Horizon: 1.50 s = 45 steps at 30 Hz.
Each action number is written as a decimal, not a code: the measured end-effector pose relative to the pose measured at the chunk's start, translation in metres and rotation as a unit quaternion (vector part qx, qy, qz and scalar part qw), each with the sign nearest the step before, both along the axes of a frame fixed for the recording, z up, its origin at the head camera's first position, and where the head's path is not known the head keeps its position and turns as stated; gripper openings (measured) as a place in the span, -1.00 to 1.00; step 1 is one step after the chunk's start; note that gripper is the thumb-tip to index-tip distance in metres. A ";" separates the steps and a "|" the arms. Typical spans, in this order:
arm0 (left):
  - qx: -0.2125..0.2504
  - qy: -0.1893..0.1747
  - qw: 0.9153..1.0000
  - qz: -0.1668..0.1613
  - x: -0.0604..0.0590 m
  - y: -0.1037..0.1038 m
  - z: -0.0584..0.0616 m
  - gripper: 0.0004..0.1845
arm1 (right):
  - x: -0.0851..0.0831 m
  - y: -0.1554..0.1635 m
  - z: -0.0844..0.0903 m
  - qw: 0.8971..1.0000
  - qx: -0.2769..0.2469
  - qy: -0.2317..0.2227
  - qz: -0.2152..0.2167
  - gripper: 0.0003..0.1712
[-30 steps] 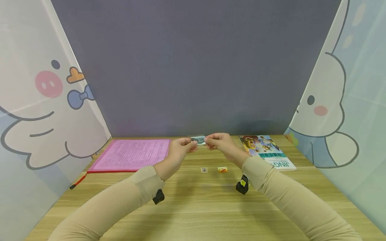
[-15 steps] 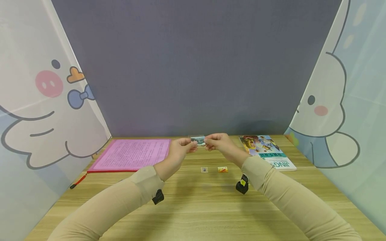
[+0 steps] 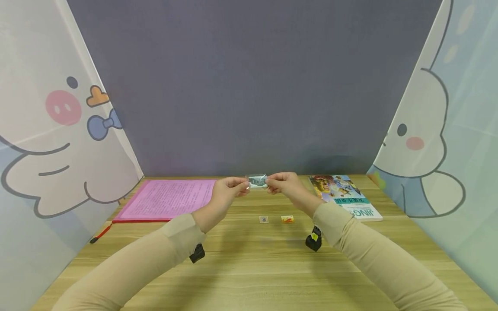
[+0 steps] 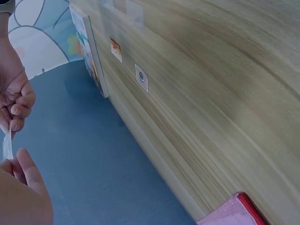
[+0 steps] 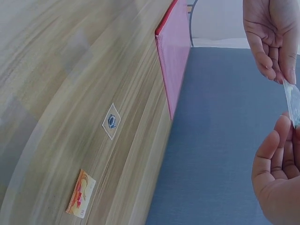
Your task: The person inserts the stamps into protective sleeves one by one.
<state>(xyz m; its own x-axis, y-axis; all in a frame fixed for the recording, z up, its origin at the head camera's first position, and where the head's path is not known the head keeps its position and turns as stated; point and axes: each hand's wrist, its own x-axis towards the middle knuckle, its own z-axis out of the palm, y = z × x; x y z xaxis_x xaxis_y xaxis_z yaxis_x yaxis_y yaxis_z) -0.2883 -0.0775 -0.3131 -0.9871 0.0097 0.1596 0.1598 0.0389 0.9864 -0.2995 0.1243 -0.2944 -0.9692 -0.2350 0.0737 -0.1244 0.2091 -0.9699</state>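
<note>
Raised above the far side of the table, a small clear plastic sleeve holds a dark greenish, stamp-like picture. My left hand pinches its left edge between thumb and fingers. At the opposite edge, my right hand grips it with thumb and fingertips. In the right wrist view the sleeve spans the gap between both hands. Lower on the table lie two small stamps: a pale-bordered one with a blue motif and a yellow-orange one.
A pink printed sheet or folder with red edging lies at the left, its red zipper pull sticking out. On the right is a colourful book. A grey panel stands behind the wooden table, with cartoon-printed curtains at both sides.
My left hand has shifted a little left, to the sleeve's outer edge. More of the clear sleeve and its picture shows between the hands. The right hand has barely moved.
</note>
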 end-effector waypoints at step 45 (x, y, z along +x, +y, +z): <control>-0.009 0.005 1.000 0.025 0.004 0.006 0.000 -0.82 | -0.001 -0.004 -0.012 0.998 -0.055 0.001 -0.014 -0.69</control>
<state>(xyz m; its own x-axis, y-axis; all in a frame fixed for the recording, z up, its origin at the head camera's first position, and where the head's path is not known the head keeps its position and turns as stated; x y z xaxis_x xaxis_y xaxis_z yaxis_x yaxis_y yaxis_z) -0.2840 -0.0714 -0.3133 -0.9848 -0.0363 0.1700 0.1674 0.0646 0.9838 -0.3008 0.1200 -0.3067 -0.9751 -0.1981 0.0993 -0.1218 0.1048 -0.9870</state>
